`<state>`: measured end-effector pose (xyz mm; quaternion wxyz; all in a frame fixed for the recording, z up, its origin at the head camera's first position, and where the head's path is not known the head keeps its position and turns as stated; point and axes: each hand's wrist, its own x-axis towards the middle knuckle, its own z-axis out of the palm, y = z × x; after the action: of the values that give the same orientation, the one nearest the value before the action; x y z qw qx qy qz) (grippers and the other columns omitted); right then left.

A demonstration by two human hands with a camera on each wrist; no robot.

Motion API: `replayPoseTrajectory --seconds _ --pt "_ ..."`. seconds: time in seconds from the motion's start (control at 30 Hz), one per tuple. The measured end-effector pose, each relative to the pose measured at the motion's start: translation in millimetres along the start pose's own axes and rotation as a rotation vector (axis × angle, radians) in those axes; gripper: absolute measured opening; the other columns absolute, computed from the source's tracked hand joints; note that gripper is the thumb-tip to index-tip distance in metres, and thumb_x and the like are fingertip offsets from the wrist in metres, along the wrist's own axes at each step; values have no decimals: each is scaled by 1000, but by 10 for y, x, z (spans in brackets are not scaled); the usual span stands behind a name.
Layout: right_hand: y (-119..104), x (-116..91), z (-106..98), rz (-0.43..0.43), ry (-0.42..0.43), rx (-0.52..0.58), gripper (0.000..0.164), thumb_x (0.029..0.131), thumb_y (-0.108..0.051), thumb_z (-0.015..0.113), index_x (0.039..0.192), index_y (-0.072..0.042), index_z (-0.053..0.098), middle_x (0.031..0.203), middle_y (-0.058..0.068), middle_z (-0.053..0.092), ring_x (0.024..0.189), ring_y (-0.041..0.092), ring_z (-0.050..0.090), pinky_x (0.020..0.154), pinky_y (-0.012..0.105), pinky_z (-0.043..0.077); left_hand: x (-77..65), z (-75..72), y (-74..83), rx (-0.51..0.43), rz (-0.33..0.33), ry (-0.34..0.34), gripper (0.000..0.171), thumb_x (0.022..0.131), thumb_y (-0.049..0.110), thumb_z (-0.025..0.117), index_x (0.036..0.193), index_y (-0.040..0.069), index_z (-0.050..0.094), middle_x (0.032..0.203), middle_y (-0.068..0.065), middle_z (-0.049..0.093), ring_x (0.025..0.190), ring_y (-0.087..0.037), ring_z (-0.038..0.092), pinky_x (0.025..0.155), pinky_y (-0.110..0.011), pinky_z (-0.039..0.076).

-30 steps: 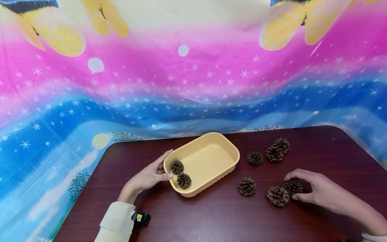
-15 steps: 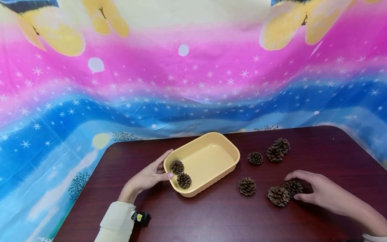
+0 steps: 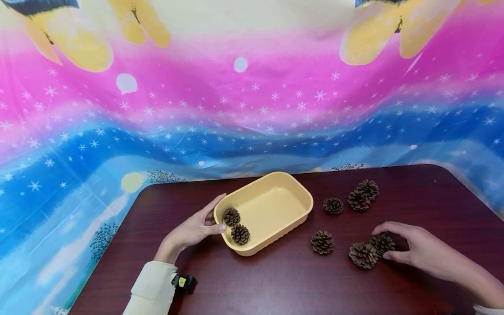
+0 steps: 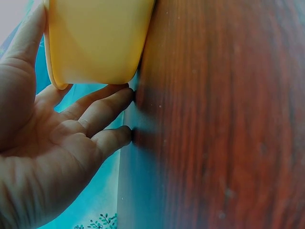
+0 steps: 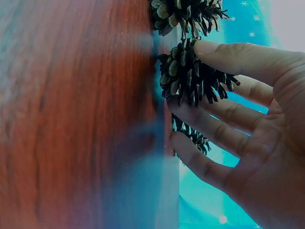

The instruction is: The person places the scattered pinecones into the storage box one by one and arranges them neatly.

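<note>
In the head view, my left hand [image 3: 193, 229] holds the left end of a yellow plastic tub [image 3: 271, 240], thumb on the rim and fingers along the outside wall. Two brown pine cones [image 3: 239, 234] lie inside that end. At the right, my right hand [image 3: 421, 249] has thumb and fingers around a pine cone [image 3: 381, 243] resting on the table. The right wrist view shows the thumb touching this pine cone [image 5: 188, 78], the fingers on its far side. Another pine cone [image 3: 363, 255] sits right against it.
On the dark red wooden table [image 3: 283, 284], a single pine cone [image 3: 322, 242] lies right of the tub. Farther back are a smaller pine cone [image 3: 333, 205] and a touching pair of pine cones [image 3: 358, 200]. A patterned cloth [image 3: 236, 105] hangs behind the table.
</note>
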<state>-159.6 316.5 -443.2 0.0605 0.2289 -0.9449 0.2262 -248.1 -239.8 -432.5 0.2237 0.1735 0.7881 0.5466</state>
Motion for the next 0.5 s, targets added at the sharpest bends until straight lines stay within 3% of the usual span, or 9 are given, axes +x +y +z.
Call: replayPoseTrajectory --seconds 0.5 --pt "-10 12 -14 25 -2 0 49 77 -21 93 119 -30 70 117 -8 74 115 -19 50 80 11 49 -3 2 -3 -2 -1 1 97 98 18 75 170 29 10 171 -23 27 143 -48 49 114 -50 45"
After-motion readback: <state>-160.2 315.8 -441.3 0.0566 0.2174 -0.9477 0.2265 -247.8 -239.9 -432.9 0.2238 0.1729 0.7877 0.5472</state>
